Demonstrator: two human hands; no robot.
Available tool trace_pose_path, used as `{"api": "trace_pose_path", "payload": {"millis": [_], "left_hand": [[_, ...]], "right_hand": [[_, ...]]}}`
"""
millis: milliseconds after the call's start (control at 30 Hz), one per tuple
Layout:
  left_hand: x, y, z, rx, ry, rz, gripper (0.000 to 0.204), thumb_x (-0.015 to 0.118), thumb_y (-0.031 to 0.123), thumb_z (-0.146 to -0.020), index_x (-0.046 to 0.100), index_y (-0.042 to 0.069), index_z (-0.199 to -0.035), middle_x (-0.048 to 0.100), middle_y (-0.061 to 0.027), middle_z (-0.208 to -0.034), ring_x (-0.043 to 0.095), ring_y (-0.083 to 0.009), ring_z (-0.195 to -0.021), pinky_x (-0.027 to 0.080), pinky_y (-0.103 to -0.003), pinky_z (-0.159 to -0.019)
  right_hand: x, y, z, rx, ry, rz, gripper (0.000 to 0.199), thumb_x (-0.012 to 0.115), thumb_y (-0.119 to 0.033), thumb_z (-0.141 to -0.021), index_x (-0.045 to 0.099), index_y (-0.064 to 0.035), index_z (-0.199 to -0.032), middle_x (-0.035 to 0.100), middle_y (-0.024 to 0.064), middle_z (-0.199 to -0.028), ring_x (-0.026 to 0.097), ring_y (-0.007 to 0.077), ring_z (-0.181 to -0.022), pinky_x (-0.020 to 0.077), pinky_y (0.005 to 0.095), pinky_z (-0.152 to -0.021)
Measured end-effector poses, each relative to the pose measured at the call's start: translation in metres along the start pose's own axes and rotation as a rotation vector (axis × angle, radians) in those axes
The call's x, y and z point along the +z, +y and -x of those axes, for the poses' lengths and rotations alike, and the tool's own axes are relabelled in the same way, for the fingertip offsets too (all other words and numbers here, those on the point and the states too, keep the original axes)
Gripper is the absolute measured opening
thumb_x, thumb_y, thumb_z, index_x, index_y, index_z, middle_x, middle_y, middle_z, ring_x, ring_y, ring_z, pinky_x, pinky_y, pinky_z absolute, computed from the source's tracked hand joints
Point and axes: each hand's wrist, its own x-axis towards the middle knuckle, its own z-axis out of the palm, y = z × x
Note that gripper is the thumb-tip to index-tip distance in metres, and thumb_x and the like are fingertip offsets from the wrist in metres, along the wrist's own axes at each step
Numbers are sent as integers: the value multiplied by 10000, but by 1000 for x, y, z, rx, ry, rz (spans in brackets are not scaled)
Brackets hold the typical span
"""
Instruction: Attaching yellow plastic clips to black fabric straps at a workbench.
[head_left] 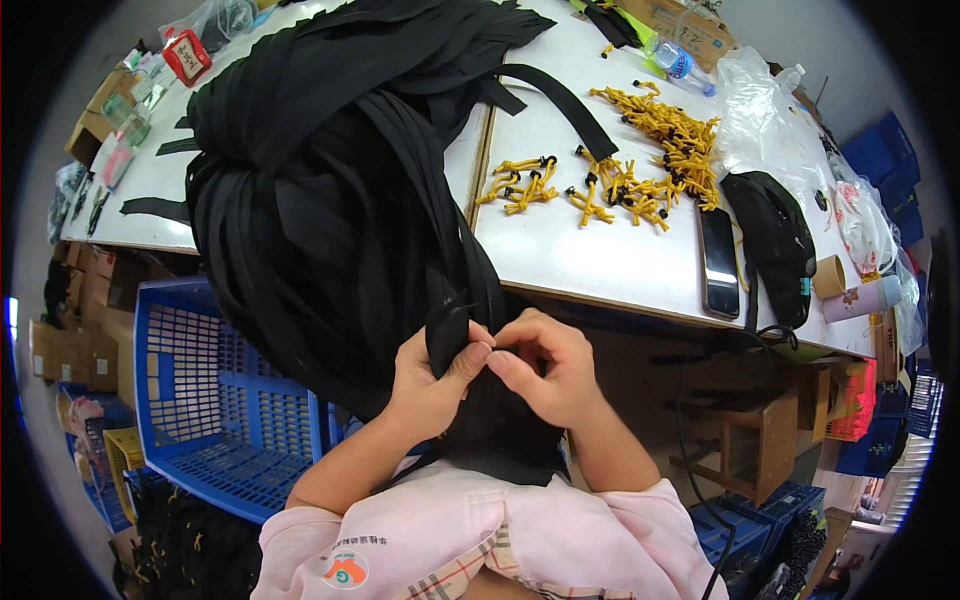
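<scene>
Pink sleeves (480,540) fill the bottom middle of the frame, with both forearms coming up from them toward the centre. Left hand (432,378) is pinched shut on the folded end of a black strap (449,335), thumb pressed against the side of it. Right hand (545,368) sits right up against the left one, fingers curled in and thumb tip touching the same strap end, so both hands are closed and meeting on that one piece. Can't really tell what the right fingertips are gripping underneath, they're tucked in.

That strap end belongs to a huge bundle of black straps (330,200) that drapes off the white table (560,250) edge and hangs down to the hands, taking up most of the centre and upper left of the frame. One loose strap trails off across the tabletop toward the upper right.

Right of the bundle, on the table, there's a scatter of yellow cords with black ends (640,160), well apart from the hands. Further right lies a dark phone (718,262), just beside a black pouch (772,240), and crumpled clear plastic bags (760,110) above that. Lower left, below the table, stands a blue plastic crate (220,400), close to the left forearm.
</scene>
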Motion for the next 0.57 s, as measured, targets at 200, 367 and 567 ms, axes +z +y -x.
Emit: {"api": "trace_pose_path", "payload": {"millis": [200, 367, 567], "left_hand": [[-1, 12, -3, 29, 176, 98, 150, 557, 201, -812, 539, 54, -836, 495, 17, -620, 397, -35, -466, 293, -167, -394], [-2, 1, -2, -186, -181, 115, 147, 525, 120, -806, 513, 38, -927, 503, 4, -681, 404, -35, -490, 301, -172, -406], [-4, 5, -7, -314, -418, 459, 208, 550, 181, -757, 475, 35, -884, 438, 11, -646, 376, -38, -502, 291, -173, -410]], "right_hand": [[-12, 3, 8, -32, -623, 202, 244, 660, -164, -665, 473, -25, -593, 506, 79, -557, 485, 218, -467, 369, 303, -435], [-5, -19, -3, -517, 274, 481, 266, 688, -81, -563, 601, -49, -813, 568, 70, -827, 517, 213, -641, 425, 277, -523], [-14, -10, 5, -739, 291, 701, 347, 652, 13, -549, 612, -58, -886, 561, 67, -829, 493, 205, -664, 424, 283, -563]]}}
